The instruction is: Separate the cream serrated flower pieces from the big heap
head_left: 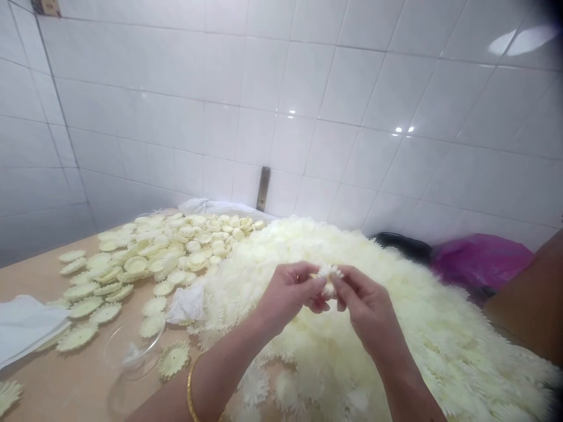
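The narrow metal strip (263, 189) standing against the tiled wall (176, 64), at the upper middle of the frame, carries faint markings too small to read; the brownish block (49, 7) at the upper left has dark marks, also illegible.

Just below and right of the frame's centre, the left hand (295, 288) and right hand (366, 300) meet over a small pale flower piece (329, 278). The grip of each is nearly closed, thumb and fingertips pinching the piece from opposite sides, its frilled petals showing between them. A gold bangle (190, 391) circles the left wrist.

Beneath the hands, a heap of cream petals (440, 334) spreads to the lower right. At the left, scalloped yellowish discs (136, 265) lie scattered on the desk (83, 390), near crumpled white paper (186, 303) and white sheets (29, 325).
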Demonstrator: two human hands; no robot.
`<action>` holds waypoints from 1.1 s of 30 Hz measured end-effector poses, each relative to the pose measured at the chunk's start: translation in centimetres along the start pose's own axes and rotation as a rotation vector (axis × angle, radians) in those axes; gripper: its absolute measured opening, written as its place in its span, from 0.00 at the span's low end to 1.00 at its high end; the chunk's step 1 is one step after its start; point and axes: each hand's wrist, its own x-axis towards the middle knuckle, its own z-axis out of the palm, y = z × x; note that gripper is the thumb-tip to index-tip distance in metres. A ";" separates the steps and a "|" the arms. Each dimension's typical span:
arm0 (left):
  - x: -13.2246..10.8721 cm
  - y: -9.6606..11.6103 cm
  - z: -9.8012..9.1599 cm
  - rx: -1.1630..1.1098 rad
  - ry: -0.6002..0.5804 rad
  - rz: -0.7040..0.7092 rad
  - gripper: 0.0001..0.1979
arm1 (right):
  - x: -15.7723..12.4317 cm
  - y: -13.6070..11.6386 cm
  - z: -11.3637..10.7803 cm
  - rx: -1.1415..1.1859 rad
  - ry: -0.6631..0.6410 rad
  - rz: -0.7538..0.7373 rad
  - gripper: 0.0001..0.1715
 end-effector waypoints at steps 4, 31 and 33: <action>-0.2 -0.3 0.4 0.079 0.123 0.105 0.07 | -0.8 0.3 1.5 -0.572 0.310 -0.415 0.12; 0.4 -1.0 -0.1 -0.139 0.207 0.060 0.03 | -0.9 0.7 2.3 -0.672 0.192 -0.587 0.25; 0.4 -0.9 0.1 -0.229 0.178 -0.025 0.02 | -0.7 0.7 2.2 -0.735 0.258 -0.620 0.21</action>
